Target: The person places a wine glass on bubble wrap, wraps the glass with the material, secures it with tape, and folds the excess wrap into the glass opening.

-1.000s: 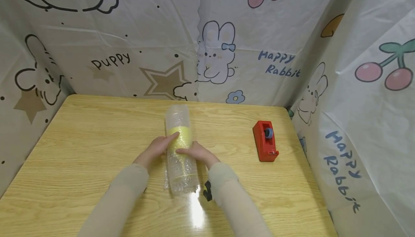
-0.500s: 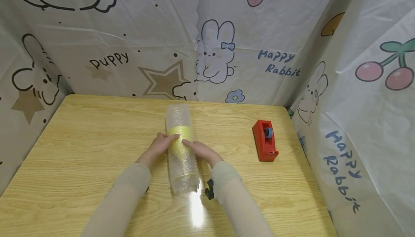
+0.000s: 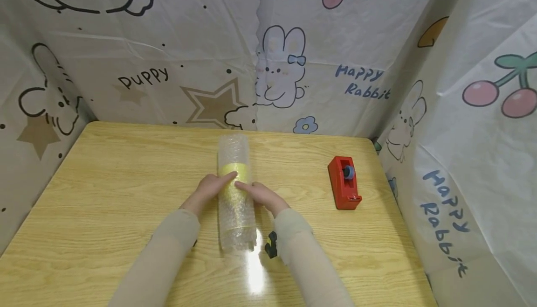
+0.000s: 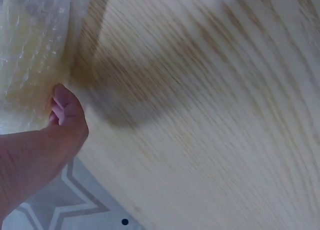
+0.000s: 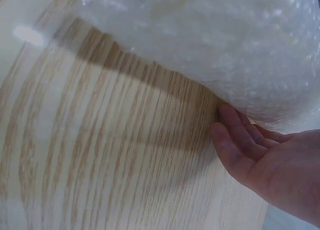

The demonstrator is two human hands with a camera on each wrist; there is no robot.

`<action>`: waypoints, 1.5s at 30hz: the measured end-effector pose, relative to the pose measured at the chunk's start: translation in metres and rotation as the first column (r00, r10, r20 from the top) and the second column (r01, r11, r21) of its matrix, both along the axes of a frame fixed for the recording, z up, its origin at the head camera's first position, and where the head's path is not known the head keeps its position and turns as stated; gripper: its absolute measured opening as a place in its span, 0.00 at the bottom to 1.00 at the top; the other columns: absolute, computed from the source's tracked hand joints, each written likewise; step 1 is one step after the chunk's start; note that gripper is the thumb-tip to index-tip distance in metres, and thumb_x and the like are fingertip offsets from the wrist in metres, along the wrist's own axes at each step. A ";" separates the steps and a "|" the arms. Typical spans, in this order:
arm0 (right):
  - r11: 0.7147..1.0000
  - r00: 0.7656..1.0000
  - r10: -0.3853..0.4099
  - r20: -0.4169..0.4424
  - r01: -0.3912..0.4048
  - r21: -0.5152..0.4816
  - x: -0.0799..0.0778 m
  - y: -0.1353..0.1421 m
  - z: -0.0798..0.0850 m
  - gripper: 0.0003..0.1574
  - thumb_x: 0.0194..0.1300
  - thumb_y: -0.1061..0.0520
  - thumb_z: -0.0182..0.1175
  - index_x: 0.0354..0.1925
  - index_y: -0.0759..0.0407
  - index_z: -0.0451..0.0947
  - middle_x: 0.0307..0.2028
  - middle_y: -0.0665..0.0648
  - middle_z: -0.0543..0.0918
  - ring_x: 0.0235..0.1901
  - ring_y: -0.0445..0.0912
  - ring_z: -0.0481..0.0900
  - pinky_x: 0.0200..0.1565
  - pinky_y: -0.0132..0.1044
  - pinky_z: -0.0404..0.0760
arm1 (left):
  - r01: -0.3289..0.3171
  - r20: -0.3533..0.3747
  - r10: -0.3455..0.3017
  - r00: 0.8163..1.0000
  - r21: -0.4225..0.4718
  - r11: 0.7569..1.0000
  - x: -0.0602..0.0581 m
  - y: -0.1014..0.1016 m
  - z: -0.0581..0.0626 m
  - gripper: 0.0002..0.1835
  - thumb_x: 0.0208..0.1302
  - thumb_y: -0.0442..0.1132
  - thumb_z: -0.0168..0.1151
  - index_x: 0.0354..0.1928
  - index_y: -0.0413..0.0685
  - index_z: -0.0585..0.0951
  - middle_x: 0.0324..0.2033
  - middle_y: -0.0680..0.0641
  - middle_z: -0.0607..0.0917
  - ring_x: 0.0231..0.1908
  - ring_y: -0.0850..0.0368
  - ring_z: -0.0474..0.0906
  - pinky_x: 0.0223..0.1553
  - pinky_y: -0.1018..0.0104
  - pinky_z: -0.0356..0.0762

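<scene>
A long roll of clear bubble wrap (image 3: 237,213) with something yellow inside lies lengthwise on the table. My left hand (image 3: 209,186) grips its left side, thumb over the yellow part. From the right side my right hand (image 3: 262,195) holds it too, its thumb on top close to the left one. The left wrist view shows the left hand's fingers (image 4: 65,107) curled in against the bubble wrap (image 4: 30,55). In the right wrist view the right hand's fingers (image 5: 240,132) reach under the curved lower edge of the roll (image 5: 200,40).
A red tape dispenser (image 3: 344,183) with a blue-cored roll stands on the right of the wooden table (image 3: 126,167). A small black and yellow object (image 3: 271,245) shows beside the right sleeve. Printed sheets (image 3: 189,27) hang behind the table and along both sides.
The loose bubble wrap edge at the roll's lower left has gone out of sight. The roll has shifted slightly right, and my right thumb has moved farther up it.
</scene>
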State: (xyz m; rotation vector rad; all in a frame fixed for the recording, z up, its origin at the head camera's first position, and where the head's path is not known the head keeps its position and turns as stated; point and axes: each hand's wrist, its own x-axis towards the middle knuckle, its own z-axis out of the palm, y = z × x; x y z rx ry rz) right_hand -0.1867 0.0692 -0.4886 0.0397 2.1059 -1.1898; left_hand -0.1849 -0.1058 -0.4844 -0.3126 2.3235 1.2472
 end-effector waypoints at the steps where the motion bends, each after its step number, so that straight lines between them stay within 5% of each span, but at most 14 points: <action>1: 1.000 1.000 -0.003 0.001 0.003 -0.006 -0.001 0.001 -0.001 0.63 0.57 0.23 0.48 0.70 0.69 0.49 0.69 0.69 0.56 0.67 0.62 0.58 0.67 0.54 0.58 | -0.007 0.008 0.007 1.000 0.007 1.000 0.000 0.000 0.000 0.52 0.60 0.69 0.44 0.64 0.22 0.58 0.64 0.25 0.62 0.64 0.32 0.59 0.66 0.44 0.58; 11: 0.996 0.999 -0.049 0.018 0.050 -0.072 -0.003 0.004 -0.007 0.61 0.57 0.29 0.54 0.69 0.70 0.50 0.67 0.69 0.61 0.66 0.61 0.61 0.67 0.54 0.59 | -0.098 0.024 0.096 0.995 0.161 0.982 0.002 0.000 -0.006 0.45 0.64 0.59 0.43 0.64 0.23 0.51 0.62 0.26 0.57 0.63 0.32 0.56 0.66 0.42 0.54; 18: 0.998 0.998 -0.050 -0.031 0.049 -0.043 -0.001 -0.001 -0.004 0.61 0.58 0.31 0.56 0.68 0.74 0.48 0.67 0.73 0.58 0.65 0.63 0.61 0.65 0.55 0.63 | -0.068 0.013 0.067 0.998 0.038 0.997 -0.001 0.010 -0.003 0.56 0.59 0.71 0.44 0.66 0.22 0.48 0.65 0.25 0.56 0.65 0.30 0.55 0.66 0.43 0.56; 22: 0.998 0.997 -0.058 -0.045 0.057 -0.030 -0.002 0.000 -0.005 0.60 0.58 0.33 0.57 0.68 0.75 0.48 0.67 0.74 0.57 0.65 0.64 0.61 0.65 0.55 0.63 | -0.067 -0.027 0.067 0.997 -0.008 0.998 0.000 0.013 -0.001 0.51 0.60 0.67 0.47 0.62 0.21 0.59 0.61 0.25 0.65 0.61 0.33 0.64 0.63 0.46 0.64; 24: 0.997 0.997 -0.065 -0.038 0.064 -0.036 -0.003 0.001 -0.007 0.59 0.58 0.34 0.57 0.68 0.75 0.48 0.67 0.74 0.57 0.65 0.64 0.61 0.65 0.55 0.62 | -0.090 -0.030 0.090 0.995 0.009 0.996 0.000 0.014 0.000 0.47 0.61 0.64 0.47 0.61 0.22 0.61 0.59 0.26 0.68 0.58 0.35 0.68 0.61 0.48 0.66; 32: 0.992 0.998 -0.062 -0.003 0.061 -0.111 -0.004 0.006 -0.008 0.57 0.58 0.34 0.58 0.69 0.69 0.51 0.66 0.69 0.63 0.65 0.61 0.63 0.66 0.54 0.61 | -0.185 0.004 0.186 0.983 0.108 0.977 0.002 0.014 0.003 0.44 0.63 0.57 0.46 0.64 0.26 0.48 0.62 0.24 0.60 0.62 0.33 0.60 0.65 0.45 0.60; 40: 0.987 0.996 -0.090 -0.018 0.087 -0.135 -0.002 0.007 -0.011 0.57 0.59 0.37 0.59 0.72 0.64 0.45 0.69 0.69 0.57 0.67 0.60 0.58 0.67 0.54 0.60 | -0.104 0.046 0.105 0.993 -0.010 0.994 0.001 0.021 0.007 0.59 0.59 0.70 0.45 0.68 0.25 0.36 0.67 0.22 0.46 0.67 0.27 0.45 0.66 0.37 0.49; 45: 0.981 0.994 -0.107 -0.035 0.100 -0.165 -0.003 0.009 -0.014 0.49 0.63 0.41 0.57 0.71 0.60 0.49 0.68 0.67 0.60 0.66 0.61 0.61 0.64 0.54 0.64 | -0.098 0.008 0.098 0.995 -0.029 0.995 -0.001 0.018 0.002 0.55 0.60 0.66 0.46 0.66 0.21 0.45 0.66 0.22 0.52 0.66 0.28 0.52 0.66 0.41 0.55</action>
